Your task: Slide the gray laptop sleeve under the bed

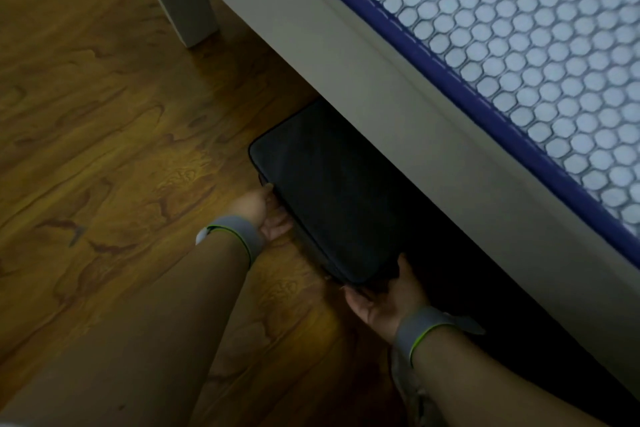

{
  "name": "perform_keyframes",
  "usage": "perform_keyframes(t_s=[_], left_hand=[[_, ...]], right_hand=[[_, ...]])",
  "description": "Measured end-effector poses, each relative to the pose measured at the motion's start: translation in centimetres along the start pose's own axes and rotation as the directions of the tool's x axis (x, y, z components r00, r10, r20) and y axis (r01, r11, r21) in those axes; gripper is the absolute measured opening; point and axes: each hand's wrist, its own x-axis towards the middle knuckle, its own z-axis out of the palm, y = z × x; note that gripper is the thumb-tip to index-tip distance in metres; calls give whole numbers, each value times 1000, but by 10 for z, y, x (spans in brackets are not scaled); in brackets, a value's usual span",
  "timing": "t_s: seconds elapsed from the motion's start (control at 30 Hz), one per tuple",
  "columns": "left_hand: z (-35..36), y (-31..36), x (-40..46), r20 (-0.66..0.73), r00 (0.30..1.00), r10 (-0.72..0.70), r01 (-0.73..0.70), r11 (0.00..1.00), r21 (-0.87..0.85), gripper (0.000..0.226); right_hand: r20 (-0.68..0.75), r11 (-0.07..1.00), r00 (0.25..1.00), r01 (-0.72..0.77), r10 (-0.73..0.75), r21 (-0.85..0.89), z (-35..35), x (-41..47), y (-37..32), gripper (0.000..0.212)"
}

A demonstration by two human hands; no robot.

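The laptop sleeve (322, 191) lies flat on the wooden floor (104, 135), its far edge already tucked into the dark gap beneath the bed rail (363, 87), its near edge and most of its top still out in the open. You have both hands on that near long edge, which suits a push: force goes straight into the gap, and the 2 contact points keep the sleeve from swinging sideways.

Your left hand (268, 215) sits against the edge toward the left corner, fingers curled around it; the tips are hidden, so you cannot tell how tightly they close. Your right hand (388, 298) cups the near right corner, palm up, thumb (403, 265) lying along the top, fingers pressed together beneath the edge.

The bed leg (183, 0) stands well apart to the left, so the path looks free. In my judgement the slide is under way but far from done; keep the sleeve low and flat so it clears the rail.
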Motion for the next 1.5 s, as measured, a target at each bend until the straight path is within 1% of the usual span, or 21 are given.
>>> perform_keyframes(t_s=[0.03, 0.07, 0.1, 0.17, 0.3, 0.4, 0.53, 0.63, 0.83, 0.93, 1.0, 1.07, 1.17, 1.33, 1.43, 1.5], left_hand=[[6, 1, -2, 9, 1000, 7, -7, 1000, -7, 32], [10, 1, -3, 19, 1000, 14, -13, 1000, -26, 40], [14, 2, -4, 34, 999, 15, -13, 998, -61, 49], [20, 3, -6, 84, 996, 10, 3, 990, -142, 59], [30, 1, -9, 176, 984, 6, 42, 962, -268, 72], [39, -4, -9, 205, 979, 11, 57, 944, -325, 82], [58, -4, -2, 258, 966, 29, 75, 920, -385, 88], [72, -3, 4, 283, 958, 40, 73, 923, -379, 92], [95, -5, 12, 351, 936, 36, 76, 951, -299, 97], [104, -4, 9, 360, 933, 17, 85, 960, -267, 101], [109, -4, 3, 380, 925, -9, 95, 973, -209, 106], [111, 0, -2, 395, 918, -19, 98, 978, -181, 108], [108, 8, -2, 405, 914, -9, 109, 968, -225, 104], [91, 15, -13, 396, 918, 11, 98, 962, -256, 105], [70, 14, -20, 411, 911, 40, 80, 960, -269, 97], [58, 12, -27, 415, 908, 52, 60, 966, -251, 89]], right_hand=[[4, 1000, 1000, 15, -15, 17, 0, 0, -4, 64], [8, 999, 999, 30, -31, 40, 0, -1, -7, 61], [14, 997, 999, 47, -48, 59, 0, -1, -11, 59], [33, 994, 996, 81, -84, 78, 0, -3, -18, 57], [68, 983, 986, 145, -154, 113, 1, -8, -30, 57], [77, 976, 982, 162, -175, 147, 4, -14, -39, 61], [55, 956, 977, 187, -204, 227, 6, -20, -49, 62], [22, 935, 967, 240, -254, 262, 6, -26, -54, 55], [-23, 906, 943, 325, -331, 271, 9, -35, -54, 52], [-38, 903, 939, 339, -342, 264, 10, -38, -55, 52], [-33, 904, 939, 337, -341, 262, 9, -39, -57, 52], [-15, 908, 939, 335, -343, 253, 9, -39, -58, 51], [20, 909, 938, 331, -347, 251, 9, -37, -60, 51], [106, 919, 936, 299, -335, 258, 7, -34, -57, 55], [153, 923, 933, 279, -326, 265, 5, -34, -51, 61], [208, 947, 935, 246, -288, 207, 8, -39, -46, 63]])
